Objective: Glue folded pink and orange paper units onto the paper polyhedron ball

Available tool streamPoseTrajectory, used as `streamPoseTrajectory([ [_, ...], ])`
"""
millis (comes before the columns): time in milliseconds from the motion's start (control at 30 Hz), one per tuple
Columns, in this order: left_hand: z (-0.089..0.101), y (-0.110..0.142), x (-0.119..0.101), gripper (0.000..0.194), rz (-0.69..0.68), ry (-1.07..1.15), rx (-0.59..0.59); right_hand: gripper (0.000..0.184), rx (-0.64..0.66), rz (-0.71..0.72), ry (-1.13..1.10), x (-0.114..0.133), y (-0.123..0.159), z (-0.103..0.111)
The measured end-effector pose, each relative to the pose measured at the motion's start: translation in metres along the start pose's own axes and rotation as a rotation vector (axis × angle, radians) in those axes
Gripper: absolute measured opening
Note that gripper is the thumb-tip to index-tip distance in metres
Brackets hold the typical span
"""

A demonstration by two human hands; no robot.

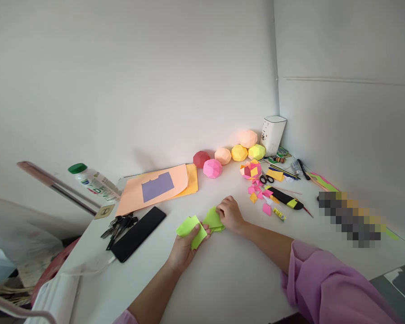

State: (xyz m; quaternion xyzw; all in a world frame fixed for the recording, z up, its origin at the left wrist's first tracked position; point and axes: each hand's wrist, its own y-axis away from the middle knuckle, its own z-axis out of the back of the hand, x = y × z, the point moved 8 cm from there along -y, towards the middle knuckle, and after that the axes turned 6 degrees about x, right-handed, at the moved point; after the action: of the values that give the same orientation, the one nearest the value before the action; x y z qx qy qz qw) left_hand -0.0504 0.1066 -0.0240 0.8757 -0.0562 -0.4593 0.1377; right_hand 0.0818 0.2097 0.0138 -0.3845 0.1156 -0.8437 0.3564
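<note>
Head view: the left hand [185, 247] pinches a folded green paper piece [191, 230] just above the white counter [229, 279], thumb on top. Just beyond, the right hand [230, 215] presses curled fingers on a small stack of green papers [212, 219] lying on the counter. A loose pinch could let the fold spring open. Farther off lie a black phone [138, 233], keys [119, 225] and coloured paper balls [229, 155].

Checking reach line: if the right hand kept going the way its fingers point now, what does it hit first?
The right hand points left, already resting on green paper pieces. Straight on, it likely meets the green paper held in the left hand; depth uncertain.
</note>
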Motion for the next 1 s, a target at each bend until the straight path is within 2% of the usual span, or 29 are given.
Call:
streamPoseTrajectory([
  [200, -0.007, 0.003, 0.0, 0.027, -0.023, -0.094, 0.086, 0.019, -0.06, 0.067, -0.031, 0.012, 0.0, 0.01],
  [367, -0.022, 0.008, -0.002, 0.024, -0.06, -0.241, 0.204, 0.009, 0.02, 0.317, -0.117, 0.049, 0.006, 0.016],
  [500, -0.032, 0.012, -0.008, 0.021, -0.127, -0.478, 0.297, 0.014, 0.037, 0.514, -0.136, 0.071, 0.014, 0.016],
  [600, -0.029, 0.01, -0.007, 0.023, -0.128, -0.466, 0.285, 0.018, 0.015, 0.478, -0.122, 0.067, 0.013, 0.016],
  [800, -0.023, 0.005, -0.003, 0.034, -0.111, -0.306, 0.247, 0.019, -0.064, 0.348, -0.085, 0.046, 0.005, 0.019],
  [1000, -0.016, 0.005, -0.004, 0.035, -0.059, -0.15, 0.132, 0.022, -0.1, 0.258, -0.062, 0.029, 0.001, 0.016],
])
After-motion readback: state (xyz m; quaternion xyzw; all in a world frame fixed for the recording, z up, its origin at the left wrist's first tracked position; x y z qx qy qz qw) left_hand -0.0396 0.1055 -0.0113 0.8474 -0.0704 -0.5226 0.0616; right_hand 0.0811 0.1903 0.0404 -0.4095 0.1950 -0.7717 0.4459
